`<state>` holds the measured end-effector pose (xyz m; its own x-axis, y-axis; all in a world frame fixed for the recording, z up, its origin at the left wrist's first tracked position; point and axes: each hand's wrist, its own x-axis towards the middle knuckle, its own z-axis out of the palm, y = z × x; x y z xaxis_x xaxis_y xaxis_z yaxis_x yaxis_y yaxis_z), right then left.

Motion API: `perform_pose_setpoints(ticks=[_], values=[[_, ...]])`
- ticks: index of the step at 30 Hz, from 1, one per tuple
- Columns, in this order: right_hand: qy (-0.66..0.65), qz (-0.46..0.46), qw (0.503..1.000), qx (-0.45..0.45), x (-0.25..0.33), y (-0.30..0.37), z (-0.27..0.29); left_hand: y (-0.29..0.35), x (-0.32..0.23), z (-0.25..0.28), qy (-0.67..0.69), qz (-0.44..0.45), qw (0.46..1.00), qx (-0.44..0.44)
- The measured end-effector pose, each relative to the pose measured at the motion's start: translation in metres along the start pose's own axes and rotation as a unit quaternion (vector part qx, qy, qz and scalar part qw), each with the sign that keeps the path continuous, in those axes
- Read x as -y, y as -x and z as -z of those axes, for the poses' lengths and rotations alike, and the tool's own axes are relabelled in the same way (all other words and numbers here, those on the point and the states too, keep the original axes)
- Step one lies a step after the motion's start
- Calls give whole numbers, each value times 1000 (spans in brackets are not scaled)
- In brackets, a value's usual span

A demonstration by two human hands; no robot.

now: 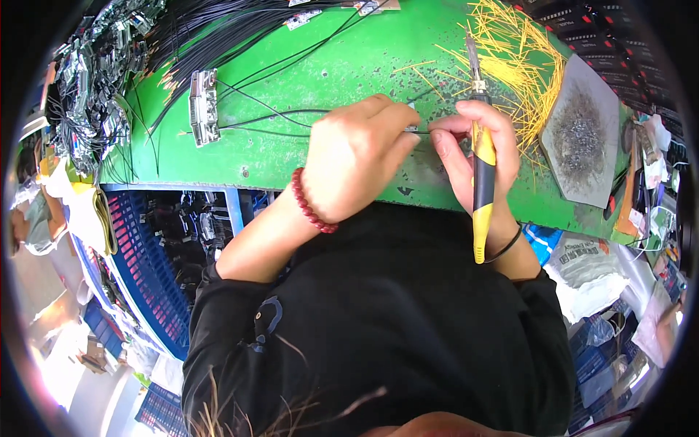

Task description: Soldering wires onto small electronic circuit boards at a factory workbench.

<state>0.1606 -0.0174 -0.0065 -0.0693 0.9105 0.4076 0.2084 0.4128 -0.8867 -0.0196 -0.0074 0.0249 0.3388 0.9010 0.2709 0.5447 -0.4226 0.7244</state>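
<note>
My left hand (353,149), with a red bead bracelet at the wrist, is closed in a pinch over thin black cables (284,114). A small pale metallic bit shows at its fingertips; its kind is hard to make out. Across my right palm lies a soldering iron (483,193) with a yellow and black handle, its tip (473,54) pointing away from me. The thumb and forefinger of my right hand (502,149) meet at a dark wire end beside the left fingertips. Left of my hands, a silvery part with a clear shell (204,108) lies at the cables' other end.
The green bench (284,164) carries a bundle of black cables (211,33) at the back. Yellow cut wire or solder pieces (520,65) are heaped back right, next to a grey, scorched plate (582,131). Silvery parts (98,95) pile up far left. A blue crate (149,269) stands below.
</note>
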Motion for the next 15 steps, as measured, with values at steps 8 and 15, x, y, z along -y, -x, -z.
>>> perform_pose_setpoints(ticks=[8, 15], values=[[-69, -26, 996, -47, -7, 11, 0, 7, 4, -10, 27, 25, 999, -35], [-17, 14, 1000, -5, -1, 10, 1, 9, 5, -11, 66, 50, 996, -27]])
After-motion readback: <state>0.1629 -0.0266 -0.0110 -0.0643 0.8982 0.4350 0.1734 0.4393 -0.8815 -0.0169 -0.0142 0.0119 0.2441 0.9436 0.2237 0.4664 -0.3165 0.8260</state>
